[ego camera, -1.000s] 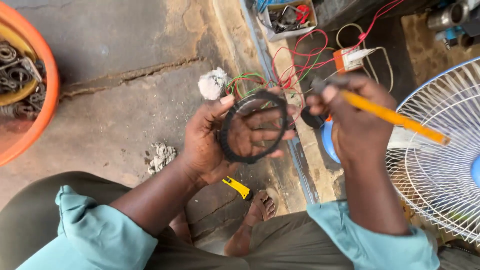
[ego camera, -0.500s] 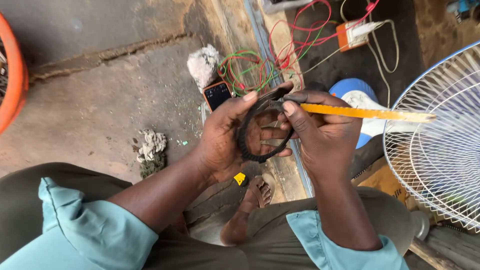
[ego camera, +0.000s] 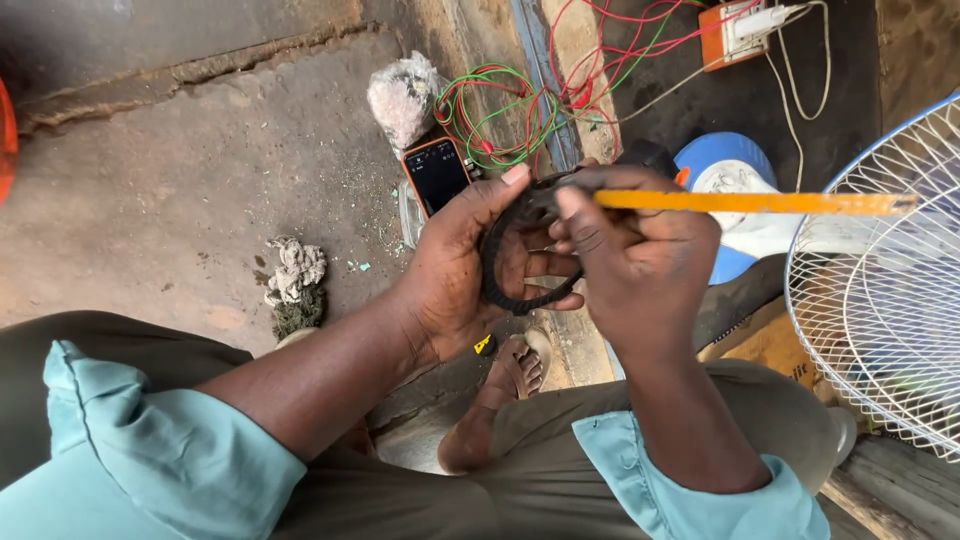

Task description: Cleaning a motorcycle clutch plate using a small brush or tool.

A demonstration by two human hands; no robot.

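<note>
The left hand (ego camera: 460,265) cups a black toothed ring (ego camera: 520,255) upright in front of the palm, thumb on its top edge and fingers curled behind it; its grip is closed around the ring. The right hand (ego camera: 630,265) pinches a long yellow-handled tool (ego camera: 750,203) between thumb and forefinger, grip tight on the handle, with the tool lying nearly level and its tip meeting the ring's upper rim. The handle reaches out to the right over the white wire fan guard (ego camera: 880,300).

Below the hands lies the concrete floor (ego camera: 200,170). On it, just beside the left thumb, lies a phone in an orange case (ego camera: 436,175), next to a crumpled clear bag (ego camera: 403,95). A tangle of red and green wires (ego camera: 510,110) runs up to an orange socket box (ego camera: 735,35). A grey rag (ego camera: 295,275) lies left of the forearm. At the far left edge only a sliver of an orange bowl (ego camera: 4,140) shows; its contents are out of view.
</note>
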